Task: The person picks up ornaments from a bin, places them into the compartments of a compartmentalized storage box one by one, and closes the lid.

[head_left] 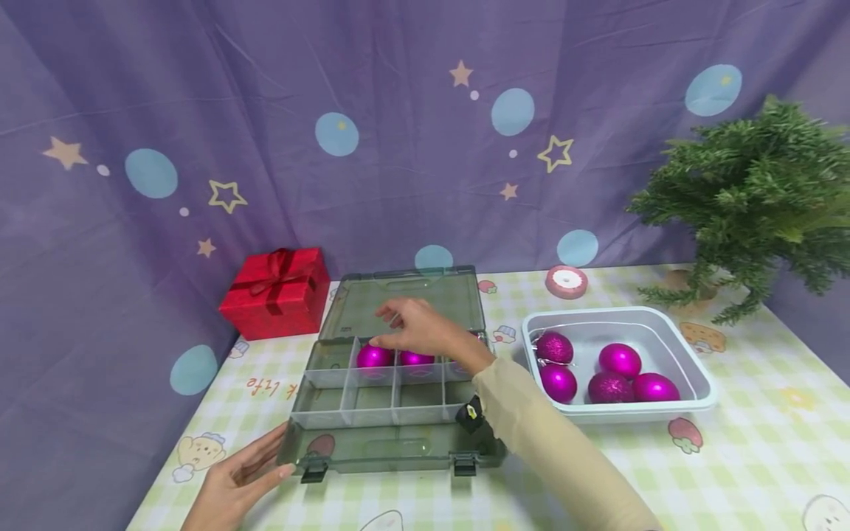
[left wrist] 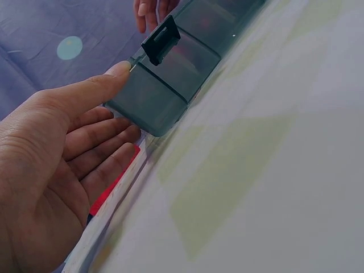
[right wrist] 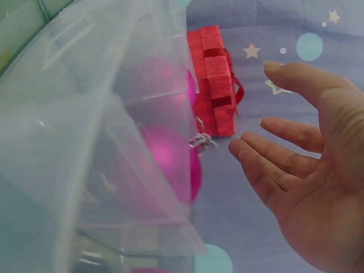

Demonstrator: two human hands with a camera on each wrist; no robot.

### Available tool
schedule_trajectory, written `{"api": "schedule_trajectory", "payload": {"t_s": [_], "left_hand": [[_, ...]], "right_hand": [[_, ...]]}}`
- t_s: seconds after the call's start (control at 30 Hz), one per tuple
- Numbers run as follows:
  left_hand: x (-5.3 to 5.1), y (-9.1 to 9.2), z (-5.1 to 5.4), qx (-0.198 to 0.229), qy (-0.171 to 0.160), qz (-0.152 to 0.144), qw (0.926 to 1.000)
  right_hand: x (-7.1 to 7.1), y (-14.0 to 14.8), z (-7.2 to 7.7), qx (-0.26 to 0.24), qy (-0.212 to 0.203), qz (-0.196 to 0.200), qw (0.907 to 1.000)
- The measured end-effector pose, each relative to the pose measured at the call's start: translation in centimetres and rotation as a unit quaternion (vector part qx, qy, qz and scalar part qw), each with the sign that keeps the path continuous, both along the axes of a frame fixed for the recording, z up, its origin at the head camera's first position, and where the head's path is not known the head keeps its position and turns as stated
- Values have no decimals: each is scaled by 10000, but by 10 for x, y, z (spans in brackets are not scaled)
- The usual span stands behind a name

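Observation:
An open green-tinted case point(head_left: 392, 450) with clear dividers lies on the table. Two magenta balls, one point(head_left: 375, 357) and another point(head_left: 417, 357), sit in neighbouring compartments of its back row. My right hand point(head_left: 425, 328) is over them, fingers spread and relaxed; in the right wrist view this hand point(right wrist: 301, 153) holds nothing and stands apart from a ball point(right wrist: 165, 165) behind the divider. At the case's front left corner my left hand point(head_left: 232, 479) rests its thumb on the edge; the left wrist view shows that hand point(left wrist: 74, 136) beside the case point(left wrist: 153, 102), fingers extended.
Right of the case stands a white tub point(head_left: 707, 394) with several magenta balls point(head_left: 620, 361). A red gift box point(head_left: 277, 295) is at the back left. A ribbon roll point(head_left: 567, 282) lies behind the tub, and a small green tree point(head_left: 764, 199) stands at the back right.

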State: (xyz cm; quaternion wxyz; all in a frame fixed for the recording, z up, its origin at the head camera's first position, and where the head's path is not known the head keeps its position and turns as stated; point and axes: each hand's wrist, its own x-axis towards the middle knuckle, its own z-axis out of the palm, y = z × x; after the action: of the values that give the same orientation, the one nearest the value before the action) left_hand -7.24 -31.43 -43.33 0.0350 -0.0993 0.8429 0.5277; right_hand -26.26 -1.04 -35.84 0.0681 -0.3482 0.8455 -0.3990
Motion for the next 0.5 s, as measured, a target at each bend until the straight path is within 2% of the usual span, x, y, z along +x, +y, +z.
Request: {"api": "schedule_trajectory", "payload": {"t_s": [0.2,0.5], "left_hand": [[-1,0,0,-3,50,-16,10000],[0,0,0,-121,-97,15,9999]], "right_hand": [[-1,17,8,-77,133,-36,9999],[4,47,8,-79,216,-138,9996]]}}
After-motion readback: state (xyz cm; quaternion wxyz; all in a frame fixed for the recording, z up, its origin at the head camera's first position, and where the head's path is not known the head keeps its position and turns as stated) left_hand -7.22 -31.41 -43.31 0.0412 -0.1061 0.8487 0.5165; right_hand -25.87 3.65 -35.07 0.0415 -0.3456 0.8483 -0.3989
